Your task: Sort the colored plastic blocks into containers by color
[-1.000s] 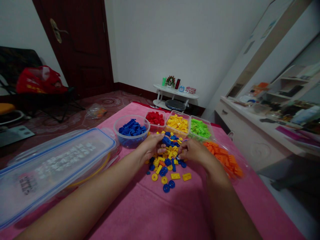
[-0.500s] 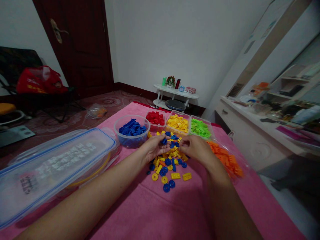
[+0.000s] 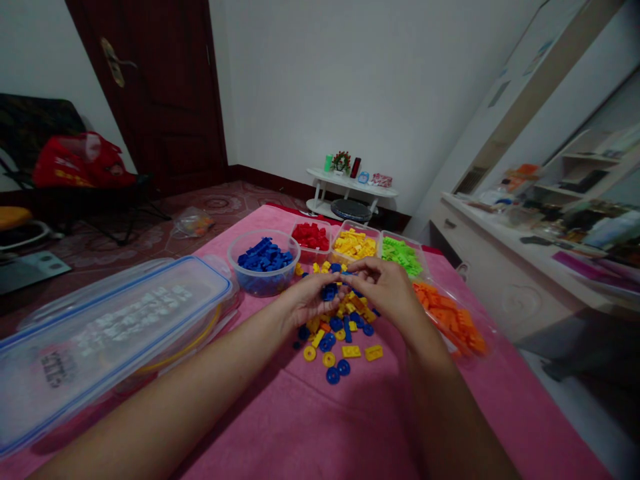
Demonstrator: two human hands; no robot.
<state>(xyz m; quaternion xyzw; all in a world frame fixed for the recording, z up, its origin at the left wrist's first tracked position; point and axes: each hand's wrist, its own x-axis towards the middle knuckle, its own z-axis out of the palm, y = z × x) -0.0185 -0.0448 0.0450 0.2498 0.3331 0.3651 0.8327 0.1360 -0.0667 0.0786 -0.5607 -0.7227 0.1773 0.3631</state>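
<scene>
Blue pieces [image 3: 329,292] lying in the half-open, loosely cupped left hand [image 3: 310,301] could spill into the mixed pile [image 3: 349,307] of blue and yellow parts beneath if the palm tips or the right hand [image 3: 387,287] bumps them; that one's thumb and fingers nearly meet at the left fingertips, and I cannot tell whether they pinch a part. Left of the pile, a round tub [image 3: 260,275] holds blue blocks [image 3: 265,255]; boxes of red blocks [image 3: 311,236], yellow blocks [image 3: 356,244] and green blocks [image 3: 401,256] line the far side, with orange blocks [image 3: 450,317] in a clear box [image 3: 489,327] at right.
</scene>
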